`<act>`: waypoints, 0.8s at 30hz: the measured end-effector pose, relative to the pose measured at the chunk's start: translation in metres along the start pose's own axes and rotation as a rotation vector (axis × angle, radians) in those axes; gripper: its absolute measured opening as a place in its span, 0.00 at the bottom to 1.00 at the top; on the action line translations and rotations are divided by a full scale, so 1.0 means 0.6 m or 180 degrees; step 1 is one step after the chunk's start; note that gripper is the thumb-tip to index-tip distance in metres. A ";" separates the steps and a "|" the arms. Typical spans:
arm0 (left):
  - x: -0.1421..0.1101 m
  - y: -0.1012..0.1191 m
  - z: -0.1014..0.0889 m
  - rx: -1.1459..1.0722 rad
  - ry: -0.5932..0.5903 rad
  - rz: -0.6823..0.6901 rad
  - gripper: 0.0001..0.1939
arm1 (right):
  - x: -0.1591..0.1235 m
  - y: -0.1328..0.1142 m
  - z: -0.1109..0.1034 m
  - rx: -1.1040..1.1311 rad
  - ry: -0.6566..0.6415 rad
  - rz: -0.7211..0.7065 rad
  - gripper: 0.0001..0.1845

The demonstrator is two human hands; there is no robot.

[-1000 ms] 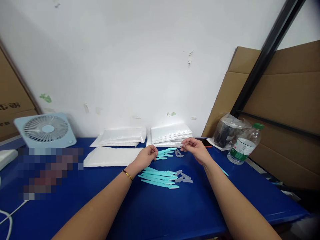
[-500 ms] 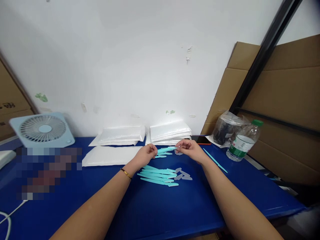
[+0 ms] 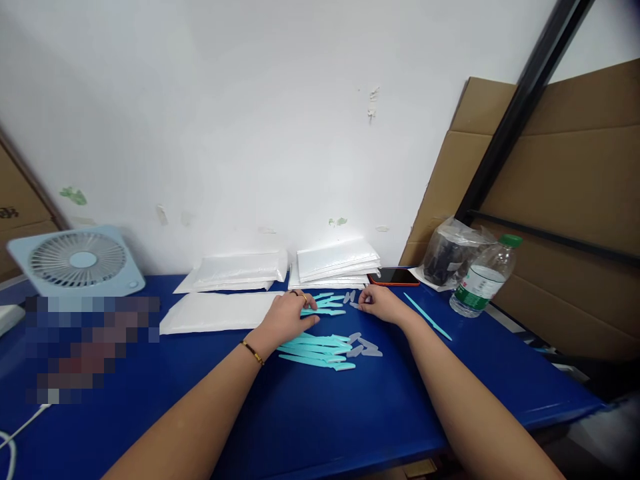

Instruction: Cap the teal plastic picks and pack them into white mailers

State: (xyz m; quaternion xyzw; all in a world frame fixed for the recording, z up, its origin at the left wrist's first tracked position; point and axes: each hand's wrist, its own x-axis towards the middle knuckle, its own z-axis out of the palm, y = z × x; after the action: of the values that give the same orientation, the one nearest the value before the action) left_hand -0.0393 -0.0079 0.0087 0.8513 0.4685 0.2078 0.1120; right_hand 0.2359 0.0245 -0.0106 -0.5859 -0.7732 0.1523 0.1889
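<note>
My left hand rests over the left ends of a far group of turquoise eyebrow razors, thumb apart from the fingers, palm down. To its right, my right hand pinches its fingertips at a small translucent blade cap. Two more translucent caps lie just left of those fingertips. Closer to me is a second group of turquoise razors, fanned side by side with their blade ends to the right. Several loose caps lie beside those ends.
A single turquoise stick lies right of my right hand, near a water bottle and a bagged dark object. White packets, stacked white sheets and a phone line the back. A fan stands left.
The razor held between both hands now lies with the far group. My left hand's fingers have parted, and my right hand has lowered to the caps. The view has shifted slightly.
</note>
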 end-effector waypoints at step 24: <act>0.007 -0.002 0.004 -0.1206 -0.0484 -0.0376 0.16 | -0.033 -0.055 -0.043 0.1921 -0.1281 -0.0255 0.16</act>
State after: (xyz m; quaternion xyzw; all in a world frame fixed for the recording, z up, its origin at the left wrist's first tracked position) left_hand -0.0375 -0.0038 0.0069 0.7993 0.4603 0.2206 0.3171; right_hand 0.2252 -0.0033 0.0251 -0.4313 -0.7375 0.4783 0.2032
